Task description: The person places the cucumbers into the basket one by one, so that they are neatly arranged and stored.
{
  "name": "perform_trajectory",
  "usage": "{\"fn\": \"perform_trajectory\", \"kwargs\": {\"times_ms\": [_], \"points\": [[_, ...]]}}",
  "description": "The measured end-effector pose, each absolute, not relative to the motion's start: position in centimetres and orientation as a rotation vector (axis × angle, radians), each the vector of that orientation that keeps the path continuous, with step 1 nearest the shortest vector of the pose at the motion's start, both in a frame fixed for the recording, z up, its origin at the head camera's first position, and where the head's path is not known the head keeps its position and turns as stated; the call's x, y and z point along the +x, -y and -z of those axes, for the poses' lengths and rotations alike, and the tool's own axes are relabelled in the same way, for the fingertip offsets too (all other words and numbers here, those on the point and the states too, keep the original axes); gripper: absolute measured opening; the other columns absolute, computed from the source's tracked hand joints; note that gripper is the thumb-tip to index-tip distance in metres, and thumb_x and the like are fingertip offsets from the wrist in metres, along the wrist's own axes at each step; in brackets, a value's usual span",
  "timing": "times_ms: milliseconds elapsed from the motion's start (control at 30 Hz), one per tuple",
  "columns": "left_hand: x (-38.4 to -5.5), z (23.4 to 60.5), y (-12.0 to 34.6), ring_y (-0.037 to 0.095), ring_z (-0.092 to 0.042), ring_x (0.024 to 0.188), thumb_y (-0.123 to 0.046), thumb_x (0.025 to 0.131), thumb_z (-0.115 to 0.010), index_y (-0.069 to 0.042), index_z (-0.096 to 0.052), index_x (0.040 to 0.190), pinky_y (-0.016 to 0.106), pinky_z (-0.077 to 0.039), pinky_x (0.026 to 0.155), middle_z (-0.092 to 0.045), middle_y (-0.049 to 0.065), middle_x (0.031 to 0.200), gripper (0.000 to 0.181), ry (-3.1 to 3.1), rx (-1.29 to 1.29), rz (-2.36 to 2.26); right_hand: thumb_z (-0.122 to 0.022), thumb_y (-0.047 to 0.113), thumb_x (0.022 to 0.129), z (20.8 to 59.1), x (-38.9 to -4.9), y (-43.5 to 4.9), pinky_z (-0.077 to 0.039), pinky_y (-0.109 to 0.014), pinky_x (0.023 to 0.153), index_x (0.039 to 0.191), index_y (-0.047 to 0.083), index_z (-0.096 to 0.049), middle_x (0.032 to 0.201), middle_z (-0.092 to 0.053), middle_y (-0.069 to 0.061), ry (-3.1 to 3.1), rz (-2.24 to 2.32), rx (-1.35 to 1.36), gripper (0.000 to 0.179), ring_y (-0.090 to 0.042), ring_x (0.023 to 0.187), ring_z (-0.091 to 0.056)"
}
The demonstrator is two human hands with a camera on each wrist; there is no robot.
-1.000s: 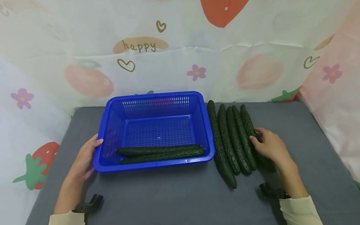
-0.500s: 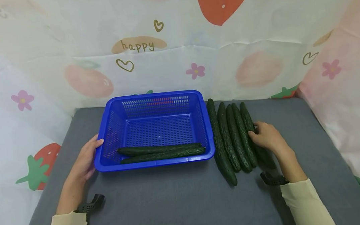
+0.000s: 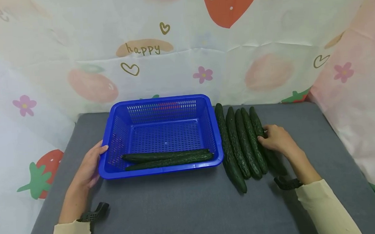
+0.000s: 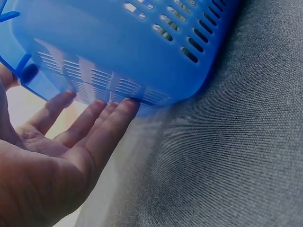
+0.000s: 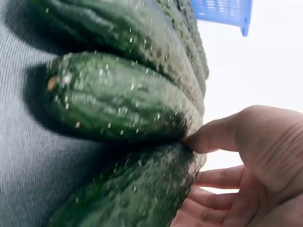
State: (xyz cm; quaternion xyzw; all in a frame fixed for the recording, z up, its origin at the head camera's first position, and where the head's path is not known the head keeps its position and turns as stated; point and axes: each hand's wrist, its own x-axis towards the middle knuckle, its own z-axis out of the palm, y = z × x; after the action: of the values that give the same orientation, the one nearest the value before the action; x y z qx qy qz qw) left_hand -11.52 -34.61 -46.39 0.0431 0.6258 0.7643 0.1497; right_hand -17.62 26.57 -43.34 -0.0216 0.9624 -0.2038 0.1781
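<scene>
A blue plastic basket [image 3: 161, 99] with slotted walls stands left of centre on the table. Two cucumbers [image 3: 173, 162] lie side by side along its near wall. My left hand [image 3: 88, 166] holds the basket's left side, thumb over the rim; in the left wrist view its fingers [image 4: 111, 130] press the outer wall. To the right of the basket, several cucumbers [image 3: 229, 153] lie in a row, roughly lengthwise. My right hand [image 3: 279, 141] grips the rightmost cucumber [image 3: 275, 162], partly covering it. In the right wrist view the thumb [image 5: 215, 135] lies between this cucumber [image 5: 128, 194] and its neighbour.
Grey cloth [image 3: 191, 207] covers the table. Behind it hangs a printed curtain [image 3: 229, 62] with strawberries, flowers and hearts, which also runs along both sides. Each wrist wears a black strap mount [image 3: 94, 212].
My right hand has shifted slightly farther up along the rightmost cucumber, and more of the right sleeve shows. The left hand stays on the basket; the cucumbers hold their places.
</scene>
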Motion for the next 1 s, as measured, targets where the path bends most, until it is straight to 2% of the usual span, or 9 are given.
{"fn": "perform_trajectory", "kwargs": {"times_ms": [167,433,633,800,867,967,1000], "points": [[-11.5,46.3,34.7,0.012,-0.077,0.11,-0.021,0.116,-0.036,-0.021,-0.043,0.149,0.033,-0.065,0.087,-0.075,-0.004,0.126,0.034,-1.759,0.171,-2.22,-0.059,0.03,0.106,43.4,-18.3,-27.3,-0.055,-0.062,0.099,0.15,-0.017,-0.042,0.143,-0.057,-0.04,-2.654,0.664,-0.036,0.067,-0.055,0.128,-0.059],[-11.6,46.6,34.5,0.013,-0.077,0.109,-0.02,0.116,-0.036,-0.021,-0.045,0.148,0.033,-0.065,0.087,-0.075,-0.004,0.125,0.033,-1.727,0.169,-2.242,-0.062,0.029,0.106,43.3,-18.3,-28.2,-0.059,-0.056,0.095,0.149,-0.019,-0.043,0.148,-0.049,-0.043,-2.559,0.763,0.016,0.067,-0.056,0.13,-0.056],[-11.6,46.4,34.5,0.013,-0.077,0.106,-0.018,0.116,-0.036,-0.023,-0.051,0.143,0.033,-0.066,0.085,-0.077,-0.003,0.122,0.032,-1.725,0.162,-2.258,-0.066,0.034,0.103,43.5,-17.6,-28.3,-0.058,-0.056,0.092,0.142,-0.017,-0.052,0.142,-0.057,-0.04,-2.584,0.725,0.035,0.066,-0.054,0.124,-0.06],[-11.6,46.4,34.5,0.014,-0.078,0.104,-0.016,0.115,-0.036,-0.023,-0.056,0.14,0.032,-0.066,0.083,-0.078,-0.001,0.119,0.032,-1.685,0.152,-2.298,-0.064,0.034,0.103,43.5,-16.9,-27.9,-0.058,-0.057,0.092,0.143,-0.017,-0.051,0.14,-0.059,-0.039,-2.635,0.69,0.009,0.065,-0.053,0.121,-0.063],[-11.6,46.5,34.4,0.015,-0.078,0.104,-0.016,0.115,-0.036,-0.023,-0.056,0.14,0.033,-0.066,0.083,-0.078,-0.001,0.119,0.033,-1.674,0.148,-2.303,-0.063,0.033,0.104,43.4,-16.6,-27.7,-0.058,-0.057,0.09,0.143,-0.017,-0.05,0.139,-0.06,-0.039,-2.655,0.656,-0.004,0.065,-0.051,0.118,-0.065],[-11.6,46.5,34.3,0.015,-0.078,0.105,-0.016,0.115,-0.036,-0.024,-0.055,0.141,0.033,-0.066,0.084,-0.077,-0.001,0.12,0.033,-1.667,0.147,-2.301,-0.063,0.031,0.104,43.2,-16.2,-27.6,-0.058,-0.053,0.078,0.142,-0.016,-0.051,0.13,-0.066,-0.037,-2.696,0.579,-0.016,0.062,-0.044,0.1,-0.071],[-11.6,46.5,34.2,0.015,-0.077,0.105,-0.016,0.115,-0.036,-0.023,-0.055,0.141,0.033,-0.066,0.084,-0.077,-0.001,0.12,0.033,-1.664,0.148,-2.302,-0.063,0.031,0.103,43.1,-16.1,-27.5,-0.057,-0.05,0.073,0.137,-0.016,-0.055,0.122,-0.068,-0.036,-2.711,0.546,-0.014,0.058,-0.04,0.092,-0.071]]}}
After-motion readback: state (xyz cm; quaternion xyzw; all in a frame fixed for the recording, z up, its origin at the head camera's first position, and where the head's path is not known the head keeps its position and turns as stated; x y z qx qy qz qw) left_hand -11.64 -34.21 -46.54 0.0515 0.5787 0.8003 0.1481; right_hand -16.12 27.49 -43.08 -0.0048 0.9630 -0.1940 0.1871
